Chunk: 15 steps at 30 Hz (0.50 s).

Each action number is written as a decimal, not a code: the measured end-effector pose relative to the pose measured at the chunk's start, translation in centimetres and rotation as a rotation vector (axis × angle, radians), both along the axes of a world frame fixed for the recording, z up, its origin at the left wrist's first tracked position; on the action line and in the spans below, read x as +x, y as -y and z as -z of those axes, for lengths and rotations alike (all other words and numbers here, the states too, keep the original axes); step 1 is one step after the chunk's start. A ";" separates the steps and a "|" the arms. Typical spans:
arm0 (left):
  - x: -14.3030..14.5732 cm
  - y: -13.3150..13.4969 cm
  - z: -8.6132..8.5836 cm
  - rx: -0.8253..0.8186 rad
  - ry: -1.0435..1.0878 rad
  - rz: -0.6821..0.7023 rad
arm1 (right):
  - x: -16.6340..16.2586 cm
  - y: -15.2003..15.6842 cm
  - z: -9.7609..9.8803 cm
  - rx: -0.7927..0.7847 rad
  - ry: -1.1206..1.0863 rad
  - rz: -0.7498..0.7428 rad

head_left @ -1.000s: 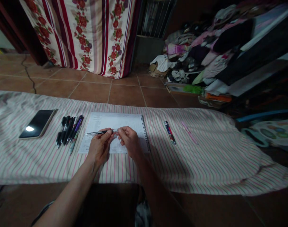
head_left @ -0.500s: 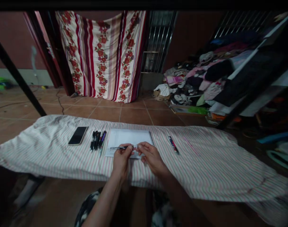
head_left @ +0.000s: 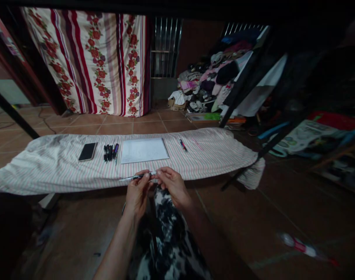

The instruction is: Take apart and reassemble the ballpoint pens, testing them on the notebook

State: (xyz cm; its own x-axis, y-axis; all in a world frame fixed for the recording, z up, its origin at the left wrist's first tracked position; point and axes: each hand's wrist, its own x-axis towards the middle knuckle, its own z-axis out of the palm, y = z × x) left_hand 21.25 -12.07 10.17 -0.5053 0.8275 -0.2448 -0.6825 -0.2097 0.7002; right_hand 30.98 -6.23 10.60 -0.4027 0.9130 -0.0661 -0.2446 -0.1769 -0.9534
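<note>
My left hand (head_left: 137, 191) is closed around a slim pen (head_left: 131, 178) that points left. My right hand (head_left: 171, 184) pinches the pen's right end. Both hands hover over my lap, just in front of the near edge of a striped cloth (head_left: 63, 167) spread on a low surface. On the cloth lie a spiral notebook (head_left: 143, 150), a bundle of dark pens (head_left: 110, 151) left of it, a phone (head_left: 87, 151) further left, and a single pen (head_left: 182, 145) to the right of the notebook.
A floral striped curtain (head_left: 87, 58) hangs at the back. A pile of clothes (head_left: 206, 85) lies at the back right beside dark frame bars (head_left: 241, 89). A black bar (head_left: 11, 112) crosses the left. Brown tiled floor (head_left: 253, 217) surrounds the cloth.
The view has pulled back and up from the cloth. My hands, still holding the pen, have come off the notebook and now sit nearer my lap.
</note>
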 end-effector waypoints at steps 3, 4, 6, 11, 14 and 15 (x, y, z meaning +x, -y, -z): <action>0.6 1.5 -0.5 -0.004 -0.013 -0.017 | 0.5 1.3 -0.2 0.003 0.003 0.001; 0.7 1.9 -0.6 -0.002 -0.022 -0.022 | 0.7 1.7 -0.3 0.005 -0.003 0.002; 0.9 2.7 -1.0 0.001 -0.033 -0.034 | 0.8 2.3 -0.6 0.009 -0.013 0.001; 1.3 4.2 -1.3 0.007 -0.070 -0.037 | 1.0 3.9 -0.6 0.045 -0.035 -0.014; 1.5 4.8 -1.0 0.016 -0.103 -0.054 | 1.0 4.7 -0.3 0.037 -0.047 -0.030; 1.5 5.0 -0.9 0.014 -0.110 -0.064 | 1.1 4.9 -0.2 0.025 -0.057 -0.040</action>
State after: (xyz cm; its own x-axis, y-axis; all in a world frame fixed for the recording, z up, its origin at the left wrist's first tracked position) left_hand 22.78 -17.05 11.05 -0.5802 0.7958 -0.1732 -0.5864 -0.2607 0.7669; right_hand 32.10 -11.15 10.85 -0.4413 0.8972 -0.0196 -0.2914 -0.1639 -0.9425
